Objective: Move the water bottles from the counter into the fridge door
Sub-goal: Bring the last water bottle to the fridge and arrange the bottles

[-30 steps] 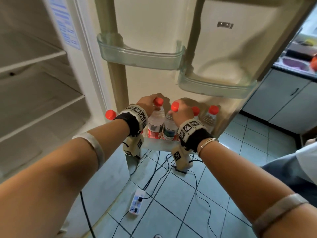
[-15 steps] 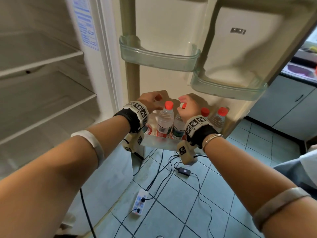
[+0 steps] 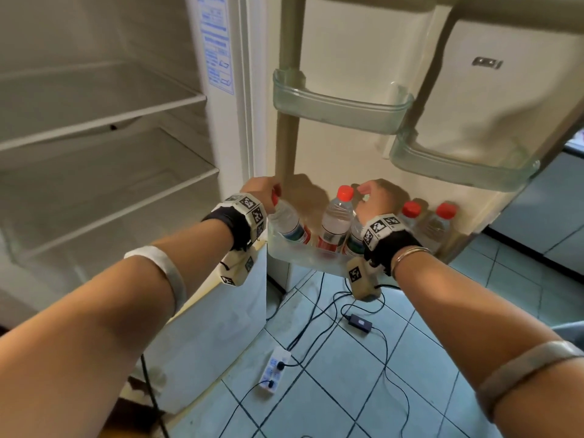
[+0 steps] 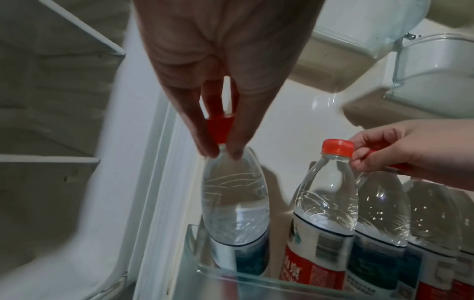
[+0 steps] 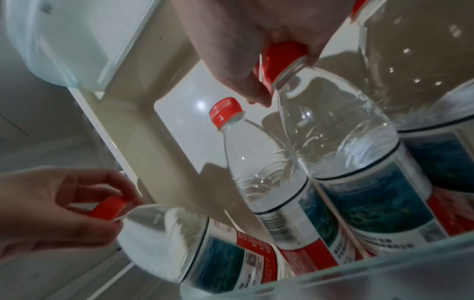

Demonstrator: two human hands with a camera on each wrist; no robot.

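left hand (image 3: 257, 192) grip pinching leftmost tilted bottle's (image 4: 234, 205) red cap | right hand (image 3: 376, 200) grip round another bottle's (image 5: 341, 130) cap | both in bottom door bin (image 3: 300, 256)

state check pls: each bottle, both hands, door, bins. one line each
left hand: pinches the leftmost bottle's cap
leftmost bottle: in the bottom door bin, tilted, capped
right hand: grips a bottle's cap
gripped bottle: in the bin, capped
free bottle: between the hands, upright, capped
two right bottles: upright, capped
fridge door: open
upper door bins: hold nothing visible
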